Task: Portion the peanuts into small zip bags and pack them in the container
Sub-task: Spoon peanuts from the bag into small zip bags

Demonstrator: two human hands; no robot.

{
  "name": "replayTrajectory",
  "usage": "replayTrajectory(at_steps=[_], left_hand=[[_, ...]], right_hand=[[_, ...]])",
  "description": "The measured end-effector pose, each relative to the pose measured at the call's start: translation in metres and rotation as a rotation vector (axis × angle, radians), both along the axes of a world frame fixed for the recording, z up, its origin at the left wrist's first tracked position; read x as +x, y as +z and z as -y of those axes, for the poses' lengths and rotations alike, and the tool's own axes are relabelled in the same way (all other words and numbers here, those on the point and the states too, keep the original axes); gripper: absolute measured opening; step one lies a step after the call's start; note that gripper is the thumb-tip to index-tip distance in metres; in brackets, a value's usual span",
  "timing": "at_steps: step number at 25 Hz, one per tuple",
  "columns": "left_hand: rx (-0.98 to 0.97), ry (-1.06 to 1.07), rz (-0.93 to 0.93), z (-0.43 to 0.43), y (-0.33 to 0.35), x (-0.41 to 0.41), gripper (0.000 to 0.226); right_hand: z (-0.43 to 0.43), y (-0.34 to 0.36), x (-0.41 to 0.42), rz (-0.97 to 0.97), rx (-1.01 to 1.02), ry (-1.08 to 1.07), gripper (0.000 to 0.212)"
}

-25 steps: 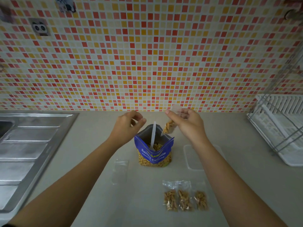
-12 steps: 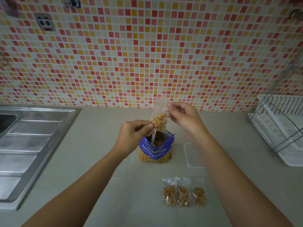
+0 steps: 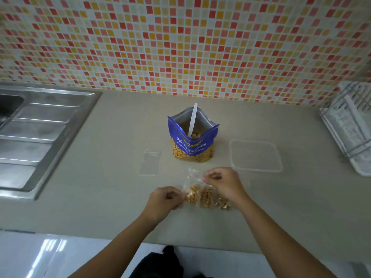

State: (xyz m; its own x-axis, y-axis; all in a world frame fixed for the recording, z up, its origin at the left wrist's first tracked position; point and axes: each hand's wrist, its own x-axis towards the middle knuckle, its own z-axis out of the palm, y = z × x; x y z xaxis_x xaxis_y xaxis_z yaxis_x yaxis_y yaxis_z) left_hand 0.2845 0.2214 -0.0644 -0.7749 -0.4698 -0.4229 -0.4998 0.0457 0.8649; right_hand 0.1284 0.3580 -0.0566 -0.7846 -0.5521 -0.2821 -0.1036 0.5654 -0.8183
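Zip bag (image 3: 192,194) now low over countertop (image 3: 112,197)

L hand (image 3: 163,199) & R hand (image 3: 224,183) lowered zip bag (image 3: 192,194) to counter (image 3: 100,207).

the right hand (image 3: 224,185) covers the tops of the filled zip bags (image 3: 206,197), and how many overlap there is hard to tell. the spoon (image 3: 193,119) has its bowl buried in the peanut pouch (image 3: 191,144), whose small print is unreadable. the sink (image 3: 40,137) and dish rack (image 3: 351,125) run past the edges.

Single head-worn view, looking steeply down, counter (image 3: 112,197) close below
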Motion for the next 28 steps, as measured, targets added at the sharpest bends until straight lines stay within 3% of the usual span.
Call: replayTrajectory(at_steps=[6,10,12,16,18,22,25,28], left_hand=[[-0.327,0.049,0.161,-0.016,-0.034,-0.011,0.018],[-0.426,0.080,0.236,-0.024,-0.033,-0.011,0.027],[-0.471,0.115,0.251,-0.015,-0.026,-0.007,0.032],[-0.611,0.250,0.270,0.052,-0.021,-0.003,0.027],[-0.629,0.283,0.287,0.092,-0.026,-0.004,0.024],[-0.634,0.184,0.329,0.134,-0.041,-0.023,0.038],[-0.620,0.141,0.287,0.151,-0.045,-0.041,0.051],[-0.721,-0.115,0.158,0.171,-0.046,-0.054,0.049]], right_hand=[[0.027,-0.046,0.005,-0.302,0.198,0.099,0.003],[0.029,-0.053,0.008,-0.430,0.260,0.115,0.024],[0.030,-0.049,0.012,-0.491,0.211,0.074,0.030],[0.057,-0.038,0.039,-0.539,0.011,0.094,0.014],[0.080,-0.042,0.062,-0.537,-0.010,0.155,0.018],[0.117,-0.062,0.106,-0.398,0.158,0.211,0.047],[0.131,-0.079,0.126,-0.398,0.298,0.226,0.060],[0.133,-0.088,0.134,-0.457,0.360,0.181,0.064]])
